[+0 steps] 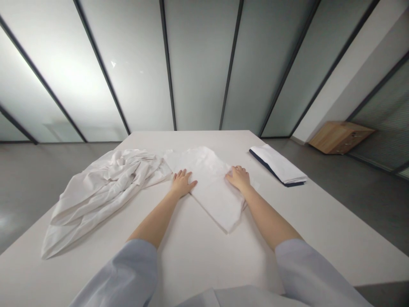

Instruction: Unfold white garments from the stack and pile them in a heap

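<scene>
A thin white cloth [211, 187] lies on the table in front of me, one corner pointing towards me and its surface slightly wrinkled. On its left edge my left hand [182, 183] rests palm down, fingers apart and thumb spread to the right. My right hand [239, 177] lies on the cloth's right edge, fingers a little bent and thumb out to the left. Left of my hands, a large crumpled heap of white fabric [108, 187] spreads over the table and reaches the far end of the cloth; I cannot tell whether the two are one piece.
A folded white cloth [281, 164] lies over a folded dark navy one [268, 167] by the right edge of the white table [204, 273]. Beyond the table are frosted glass panels [198, 64]. On the floor at the right stands a wooden cabinet [338, 137].
</scene>
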